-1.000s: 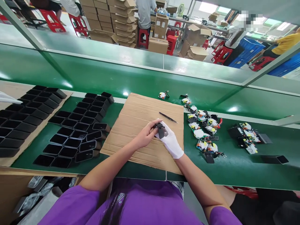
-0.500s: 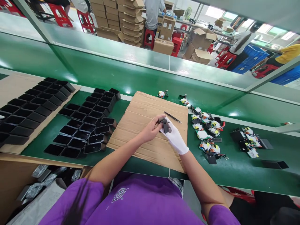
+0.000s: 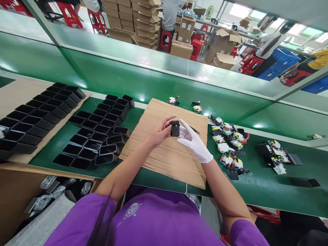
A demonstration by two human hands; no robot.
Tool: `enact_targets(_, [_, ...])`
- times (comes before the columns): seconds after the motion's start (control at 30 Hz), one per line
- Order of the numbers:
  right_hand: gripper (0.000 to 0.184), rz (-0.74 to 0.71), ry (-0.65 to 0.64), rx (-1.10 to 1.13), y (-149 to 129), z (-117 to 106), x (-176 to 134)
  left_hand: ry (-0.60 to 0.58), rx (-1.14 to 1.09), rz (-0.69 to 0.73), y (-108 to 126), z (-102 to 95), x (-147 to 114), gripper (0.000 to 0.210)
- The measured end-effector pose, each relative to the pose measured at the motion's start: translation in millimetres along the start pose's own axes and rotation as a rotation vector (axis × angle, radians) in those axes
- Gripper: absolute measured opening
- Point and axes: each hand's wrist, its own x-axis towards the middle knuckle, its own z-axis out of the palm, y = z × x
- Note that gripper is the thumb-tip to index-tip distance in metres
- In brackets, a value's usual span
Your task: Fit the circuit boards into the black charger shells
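Over the cardboard sheet, my bare left hand (image 3: 160,132) holds a small black plastic housing (image 3: 175,129) by its left side, fingertips and thumb closed on it. A white glove covers my right hand (image 3: 194,141). Its thumb and forefinger are spread apart around the housing's right side, and the other fingers are close to that edge; whether they touch it I cannot tell. Behind the gloved fingers lie dark tweezers (image 3: 195,130), partly hidden. Right of the sheet sits a cluster of circuit boards (image 3: 228,131) with white and yellow parts and black pieces attached.
Rows of black open-topped cases (image 3: 99,128) stand left on the green bench, more on another cardboard (image 3: 38,150). The cardboard sheet (image 3: 164,164) lies in front of me. More boards (image 3: 276,155) and a black case (image 3: 304,182) lie far right. A metal frame bar (image 3: 153,70) crosses behind.
The gloved hand has opened its fingers and shifted right, away from its grip around the black housing. The housing now shows its flat face, held in the left hand. The view has shifted slightly.
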Motion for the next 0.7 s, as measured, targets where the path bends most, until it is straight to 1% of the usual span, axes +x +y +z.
enact_targets(0.1, [0.086,-0.006,-0.012,0.002,0,-1,3,0.029,-0.04,-0.012,1,-1.0,1,0.058])
enact_targets(0.2, [0.08,-0.02,0.011,-0.086,4,1,6,0.039,-0.065,-0.008,0,-1.5,2,0.058])
enact_targets(0.27, [0.077,-0.034,0.006,-0.185,5,-2,10,0.036,-0.073,0.004,-1,-2.3,2,0.064])
enact_targets(0.33, [0.069,0.01,0.01,-0.401,1,-12,23,0.074,-0.084,0.015,-1,-4.1,4,0.068])
enact_targets(0.4, [0.06,0.091,0.099,-0.669,-5,-29,48,0.178,-0.117,0.031,0,-7.1,7,0.061])
enact_targets(0.43, [0.058,0.131,0.181,-0.79,-9,-39,63,0.238,-0.143,0.039,1,-9.2,9,0.054])
enact_targets(0.47, [0.061,0.155,0.264,-0.866,-12,-49,80,0.29,-0.169,0.043,3,-11.4,11,0.047])
enact_targets(0.53, [0.076,0.222,0.394,-0.966,-15,-67,114,0.361,-0.213,0.042,9,-16.3,14,0.036])
enact_targets(0.6, [0.086,0.319,0.451,-1.041,-14,-79,143,0.407,-0.244,0.033,14,-20.9,15,0.031])
enact_targets(0.63, [0.086,0.361,0.458,-1.07,-12,-83,154,0.426,-0.257,0.028,17,-23.0,16,0.031])
enact_targets(0.7, [0.075,0.404,0.438,-1.118,-8,-86,171,0.451,-0.276,0.02,20,-26.9,16,0.034])
